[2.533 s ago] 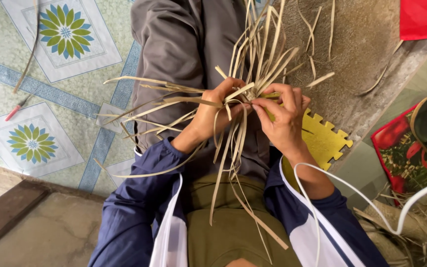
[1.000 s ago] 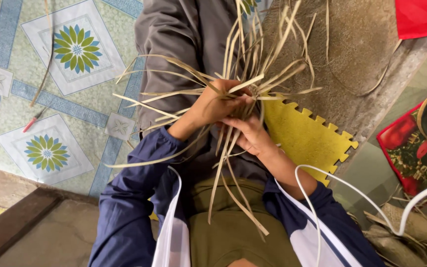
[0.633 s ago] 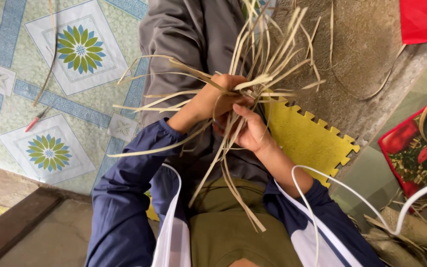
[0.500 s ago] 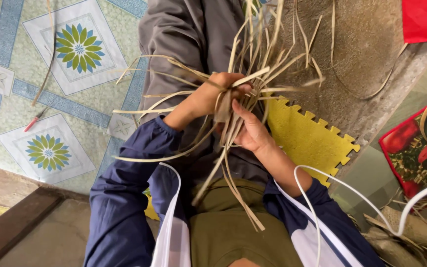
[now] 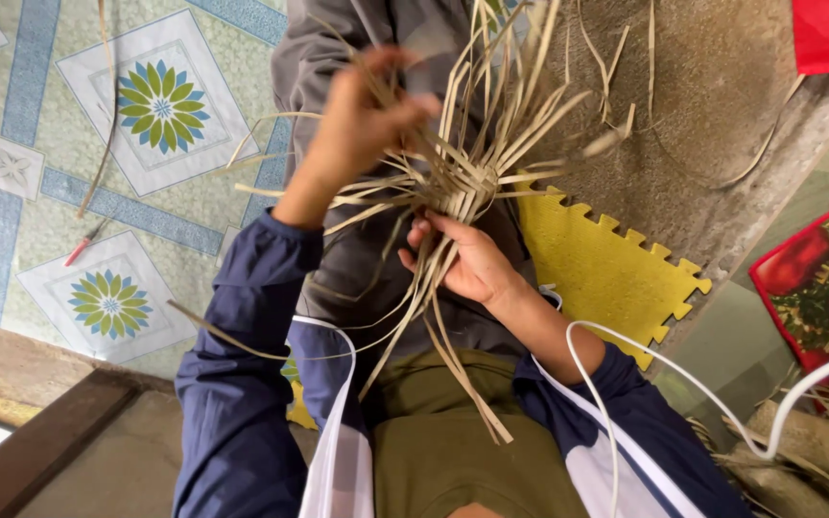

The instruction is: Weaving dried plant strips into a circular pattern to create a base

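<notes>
Right hand (image 5: 467,264): fingers clamped under woven knot of straw bundle (image 5: 458,187), steadying it above lap. Left hand (image 5: 362,120): raised left, pinching loose strips apart. Yellow mat (image 5: 606,273) right.

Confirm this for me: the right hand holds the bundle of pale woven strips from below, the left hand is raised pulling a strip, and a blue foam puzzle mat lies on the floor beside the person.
One detail is wrong: the foam puzzle mat is yellow, not blue, as the head view shows. The rest stands: the right hand holds the woven strips from below, and the left hand is raised pulling a strip.
</notes>
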